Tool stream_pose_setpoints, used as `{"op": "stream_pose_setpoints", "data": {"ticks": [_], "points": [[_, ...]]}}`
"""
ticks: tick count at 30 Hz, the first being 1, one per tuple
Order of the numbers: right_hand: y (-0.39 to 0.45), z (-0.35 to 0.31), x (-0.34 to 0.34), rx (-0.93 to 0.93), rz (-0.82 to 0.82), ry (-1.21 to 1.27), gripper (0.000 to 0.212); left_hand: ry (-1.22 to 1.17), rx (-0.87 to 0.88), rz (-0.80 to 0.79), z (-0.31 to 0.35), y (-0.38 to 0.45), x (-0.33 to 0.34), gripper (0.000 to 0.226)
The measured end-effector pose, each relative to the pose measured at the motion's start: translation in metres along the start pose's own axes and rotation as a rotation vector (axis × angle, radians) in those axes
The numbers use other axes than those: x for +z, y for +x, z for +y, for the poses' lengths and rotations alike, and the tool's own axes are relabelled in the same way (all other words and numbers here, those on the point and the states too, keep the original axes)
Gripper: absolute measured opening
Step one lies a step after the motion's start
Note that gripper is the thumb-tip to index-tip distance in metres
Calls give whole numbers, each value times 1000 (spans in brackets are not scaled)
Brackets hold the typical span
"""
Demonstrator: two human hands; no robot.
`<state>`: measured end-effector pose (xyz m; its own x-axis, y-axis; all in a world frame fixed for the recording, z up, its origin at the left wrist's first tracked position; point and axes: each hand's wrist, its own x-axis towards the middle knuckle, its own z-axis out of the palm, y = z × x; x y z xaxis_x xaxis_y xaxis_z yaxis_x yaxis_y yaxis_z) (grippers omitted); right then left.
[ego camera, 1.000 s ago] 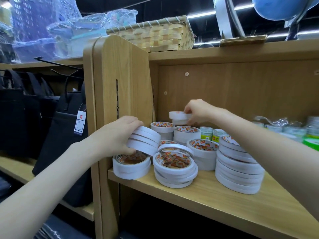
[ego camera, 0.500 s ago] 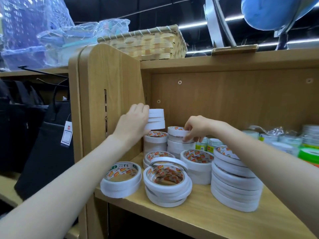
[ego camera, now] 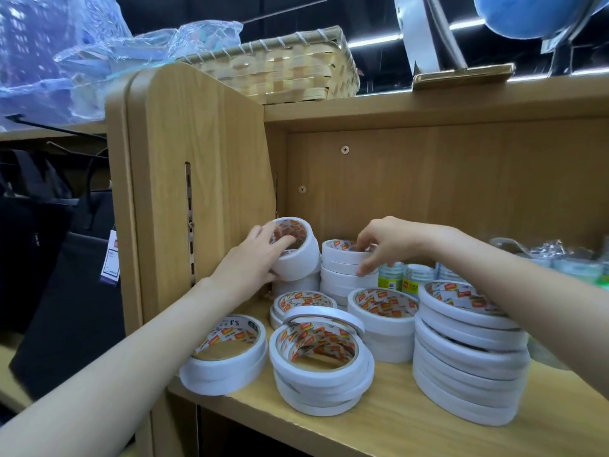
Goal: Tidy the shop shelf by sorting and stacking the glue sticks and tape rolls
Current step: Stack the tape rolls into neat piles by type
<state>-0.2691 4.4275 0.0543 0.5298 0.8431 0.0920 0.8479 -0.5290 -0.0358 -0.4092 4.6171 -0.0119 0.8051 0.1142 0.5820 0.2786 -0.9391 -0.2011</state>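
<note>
Gripping tilted tape rolls w/ left hand; right hand fingers pinching rear stack.

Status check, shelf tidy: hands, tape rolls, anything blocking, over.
Left hand grips tilted tape rolls at back-left corner. Right hand pinches top of neighbouring stack. Glue sticks behind, untouched. Nothing blocking.

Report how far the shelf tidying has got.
Done: a tall tape stack stands at the right. In hand: the left hand grips tilted rolls at the back corner; the right hand steadies the back stack. Left: the front pile is askew, glue sticks unsorted.
</note>
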Motion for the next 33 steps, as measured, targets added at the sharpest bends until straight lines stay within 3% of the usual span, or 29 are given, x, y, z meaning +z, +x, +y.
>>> {"op": "stream_pose_setpoints", "data": {"ticks": [4,6,11,15,19,22,25,33], "points": [[5,0,4,-11,33,-51,48,-93,-31,64,0,20,-6,64],[7,0,3,-2,47,-71,50,-31,-10,92,0,30,-13,62],[8,-1,3,-46,80,-97,65,73,38,-12,9,28,-8,75],[9,-1,4,-58,82,-77,77,64,-33,166,14,17,9,71],[9,1,3,-41,25,-72,77,147,-29,224,10,27,13,77],[13,-1,5,-60,41,-104,71,150,-17,112,8,37,12,65],[15,-6,6,-73,54,-162,65,-62,2,-76,6,34,9,64],[18,-16,6,-30,4,-191,74,35,-37,-102,14,31,18,84]]}}
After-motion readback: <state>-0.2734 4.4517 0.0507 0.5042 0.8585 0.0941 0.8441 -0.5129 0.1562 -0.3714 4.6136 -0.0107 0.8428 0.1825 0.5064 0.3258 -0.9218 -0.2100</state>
